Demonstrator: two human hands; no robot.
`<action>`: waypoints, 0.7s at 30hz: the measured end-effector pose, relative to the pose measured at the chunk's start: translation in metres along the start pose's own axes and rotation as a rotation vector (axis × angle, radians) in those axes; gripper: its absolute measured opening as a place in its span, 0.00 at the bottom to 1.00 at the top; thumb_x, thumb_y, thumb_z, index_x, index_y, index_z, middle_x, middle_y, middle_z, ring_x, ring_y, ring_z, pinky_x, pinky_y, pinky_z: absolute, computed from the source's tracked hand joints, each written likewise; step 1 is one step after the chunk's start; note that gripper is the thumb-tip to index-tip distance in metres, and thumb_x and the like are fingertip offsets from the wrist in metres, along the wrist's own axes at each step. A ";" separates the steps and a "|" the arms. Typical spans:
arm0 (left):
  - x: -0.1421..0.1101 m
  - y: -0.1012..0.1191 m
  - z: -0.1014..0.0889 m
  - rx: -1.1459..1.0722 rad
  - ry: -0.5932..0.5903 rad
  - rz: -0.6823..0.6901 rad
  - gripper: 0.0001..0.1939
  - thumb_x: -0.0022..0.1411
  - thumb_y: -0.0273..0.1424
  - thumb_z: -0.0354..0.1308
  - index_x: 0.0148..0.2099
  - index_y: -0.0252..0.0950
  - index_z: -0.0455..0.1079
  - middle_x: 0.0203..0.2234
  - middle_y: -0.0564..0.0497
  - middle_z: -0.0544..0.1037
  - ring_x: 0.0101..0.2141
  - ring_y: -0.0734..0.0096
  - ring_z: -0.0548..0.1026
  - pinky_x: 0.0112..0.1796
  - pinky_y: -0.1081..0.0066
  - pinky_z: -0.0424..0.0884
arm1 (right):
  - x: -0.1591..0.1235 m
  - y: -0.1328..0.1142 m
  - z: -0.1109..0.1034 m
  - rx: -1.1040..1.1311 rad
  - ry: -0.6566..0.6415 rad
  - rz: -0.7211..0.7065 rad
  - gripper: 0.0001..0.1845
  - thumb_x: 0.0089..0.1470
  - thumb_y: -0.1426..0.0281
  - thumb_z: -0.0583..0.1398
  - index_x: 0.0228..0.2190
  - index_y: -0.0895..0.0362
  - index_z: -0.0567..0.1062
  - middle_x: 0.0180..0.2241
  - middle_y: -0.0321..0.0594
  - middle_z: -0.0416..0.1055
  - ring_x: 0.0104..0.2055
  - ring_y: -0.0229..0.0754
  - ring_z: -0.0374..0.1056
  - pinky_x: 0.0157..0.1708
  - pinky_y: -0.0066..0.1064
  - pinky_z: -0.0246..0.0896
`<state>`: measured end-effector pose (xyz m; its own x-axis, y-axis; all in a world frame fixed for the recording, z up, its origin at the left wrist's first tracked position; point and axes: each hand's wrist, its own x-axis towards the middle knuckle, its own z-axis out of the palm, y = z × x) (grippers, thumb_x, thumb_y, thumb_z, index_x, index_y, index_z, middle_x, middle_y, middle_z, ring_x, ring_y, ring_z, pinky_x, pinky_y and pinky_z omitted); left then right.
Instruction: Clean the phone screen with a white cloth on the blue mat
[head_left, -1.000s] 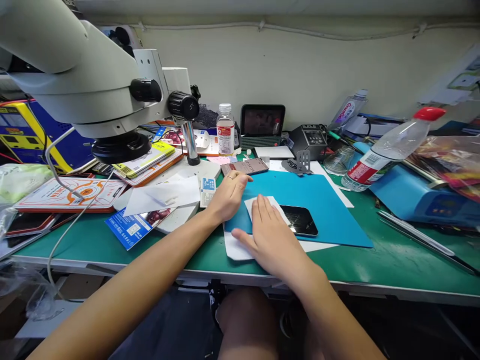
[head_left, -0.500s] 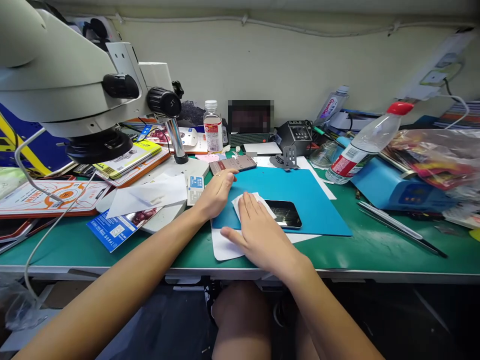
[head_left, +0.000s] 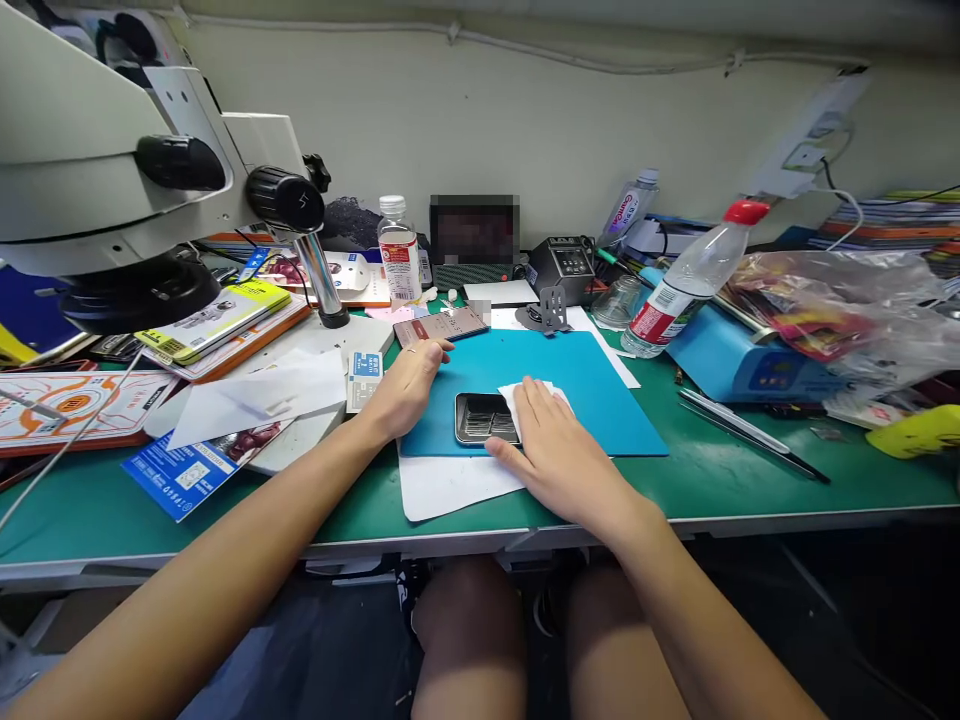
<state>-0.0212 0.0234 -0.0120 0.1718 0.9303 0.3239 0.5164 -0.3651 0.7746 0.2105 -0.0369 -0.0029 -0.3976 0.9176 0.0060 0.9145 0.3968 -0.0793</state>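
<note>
A phone [head_left: 480,418] lies on the blue mat [head_left: 607,400], with streaky reflections across its dark screen. Flat over its right end is my right hand [head_left: 562,450], fingers stretched out and pressing on a white wipe [head_left: 510,392]. The palm covers much of the wipe and part of the phone. My left hand [head_left: 409,388] rests on its side at the mat's left edge, apart from the phone. Its fingers are loosely bent and nothing shows in them. White paper [head_left: 450,490] sticks out under the mat.
A microscope [head_left: 127,220] overhangs the left side. Behind the mat lie another phone [head_left: 442,325] and a metal-plated holder [head_left: 551,312]. A red-capped bottle [head_left: 682,285] leans at the right, near tweezers [head_left: 750,435] and a blue device [head_left: 757,365]. A labelled bottle [head_left: 399,255] stands at the back.
My right hand has slid with the wipe from the phone's left end to its right end, baring the left part. My left hand stays by the mat's edge. The view has turned right.
</note>
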 end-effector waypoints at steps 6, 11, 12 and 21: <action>0.000 0.001 0.000 0.030 -0.020 0.041 0.37 0.71 0.55 0.28 0.54 0.38 0.71 0.47 0.43 0.75 0.50 0.57 0.70 0.55 0.55 0.65 | -0.051 -0.005 0.015 -0.008 0.069 -0.030 0.51 0.63 0.41 0.39 0.68 0.71 0.50 0.71 0.59 0.39 0.73 0.56 0.36 0.69 0.53 0.42; 0.000 -0.002 0.001 0.047 -0.020 0.042 0.38 0.71 0.55 0.27 0.55 0.37 0.70 0.46 0.43 0.76 0.50 0.57 0.70 0.55 0.54 0.65 | -0.013 0.003 0.004 0.054 0.046 0.008 0.53 0.63 0.40 0.37 0.67 0.74 0.54 0.70 0.62 0.45 0.73 0.58 0.39 0.69 0.52 0.41; 0.000 -0.003 0.001 0.048 -0.022 0.042 0.38 0.71 0.55 0.27 0.55 0.37 0.70 0.46 0.42 0.76 0.50 0.56 0.70 0.55 0.54 0.65 | -0.003 0.005 0.001 0.064 0.043 0.019 0.53 0.63 0.40 0.36 0.66 0.74 0.55 0.70 0.63 0.46 0.73 0.58 0.40 0.69 0.52 0.41; 0.000 -0.002 0.001 0.044 -0.041 0.081 0.39 0.71 0.55 0.27 0.54 0.37 0.71 0.46 0.42 0.76 0.50 0.56 0.70 0.54 0.55 0.67 | -0.056 0.004 0.014 0.010 0.117 0.000 0.51 0.64 0.42 0.39 0.68 0.72 0.51 0.71 0.60 0.43 0.73 0.57 0.37 0.69 0.54 0.43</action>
<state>-0.0212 0.0242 -0.0141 0.2484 0.8988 0.3612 0.5353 -0.4381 0.7221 0.2352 -0.0876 -0.0177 -0.3853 0.9146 0.1226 0.9136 0.3968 -0.0890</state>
